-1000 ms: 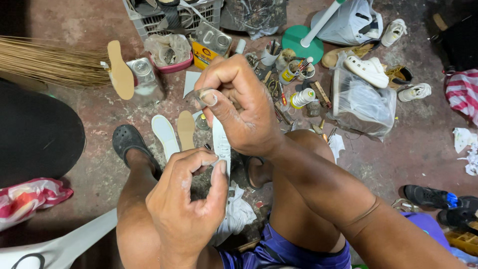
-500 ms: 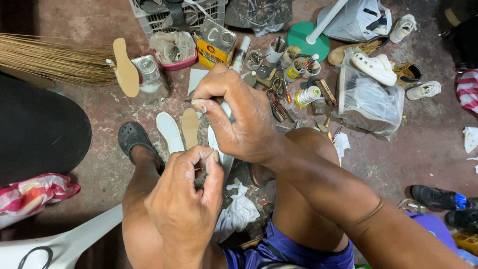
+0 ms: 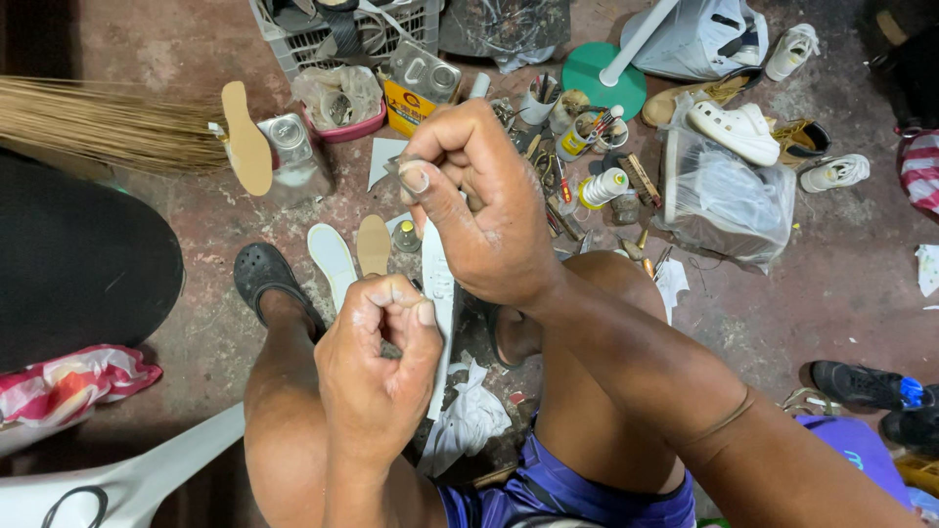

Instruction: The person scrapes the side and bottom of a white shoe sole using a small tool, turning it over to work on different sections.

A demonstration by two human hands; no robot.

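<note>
Even soft light, sharp, dark left edge.

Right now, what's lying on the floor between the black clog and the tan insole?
In the head view, a white insole lies between the black clog and the tan insole.

Head view, looking down at a seated person's knees and the floor (image 3: 196, 39). Landmark: white insole strip (image 3: 438, 293), held upright between the knees. Left hand (image 3: 377, 376) closed in a fist just left of the strip, gripping its lower part. Right hand (image 3: 484, 200) above the strip, thumb and forefinger pinched on something thin and small; what it is cannot be made out. Black clog (image 3: 262, 279) left of the strip, on the left foot. White rag (image 3: 469, 420) below the strip. Two loose insoles (image 3: 352, 249) just left of the strip, flat on the floor. Broom (image 3: 108, 122) far upper left. Thread spool (image 3: 602, 186) to the strip's upper right.
</note>
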